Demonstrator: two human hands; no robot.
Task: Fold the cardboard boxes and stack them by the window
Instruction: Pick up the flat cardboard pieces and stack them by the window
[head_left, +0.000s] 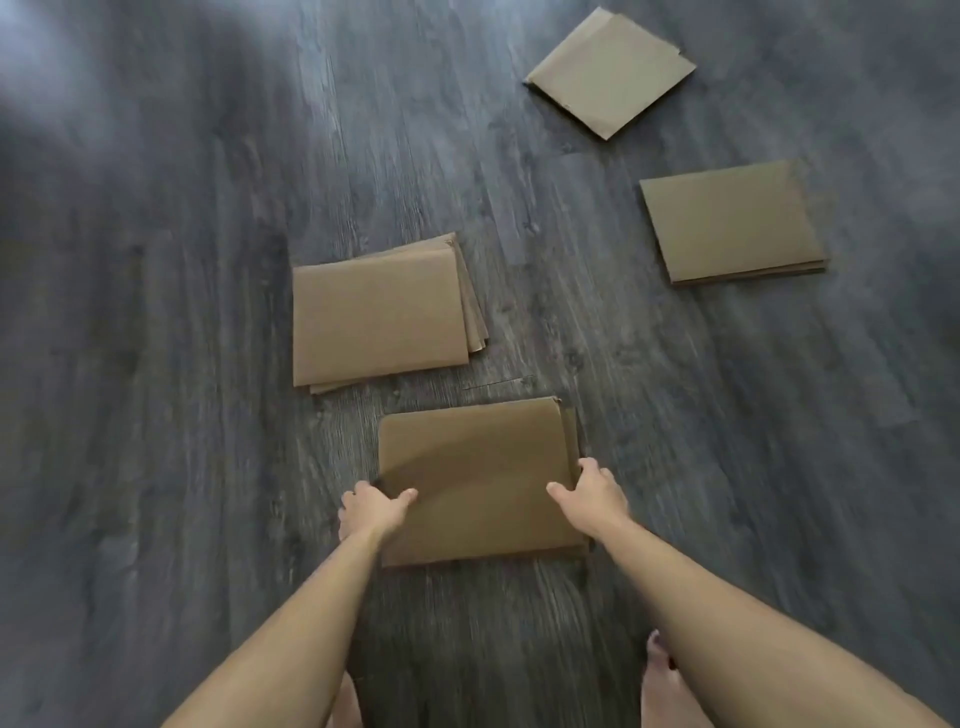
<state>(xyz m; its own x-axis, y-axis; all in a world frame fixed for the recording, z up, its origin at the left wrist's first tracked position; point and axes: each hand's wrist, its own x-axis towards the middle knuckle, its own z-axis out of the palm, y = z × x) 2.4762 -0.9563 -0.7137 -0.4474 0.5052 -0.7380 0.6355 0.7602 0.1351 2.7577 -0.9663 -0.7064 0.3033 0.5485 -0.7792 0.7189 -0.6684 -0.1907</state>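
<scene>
Several flattened brown cardboard boxes lie on a dark grey wood floor. The nearest flat box (475, 467) is right in front of me. My left hand (375, 506) grips its left edge, thumb on top and fingers under the side. My right hand (589, 493) grips its right edge the same way. A second flat box (379, 325), made of loosely stacked layers, lies just beyond it to the left. Two more lie farther off: one at the right (730, 223) and one turned like a diamond at the top (610, 73).
The dark plank floor (156, 415) stretches open to the left and to the far right. My bare feet (662, 670) show at the bottom edge under my forearms. No window is in view.
</scene>
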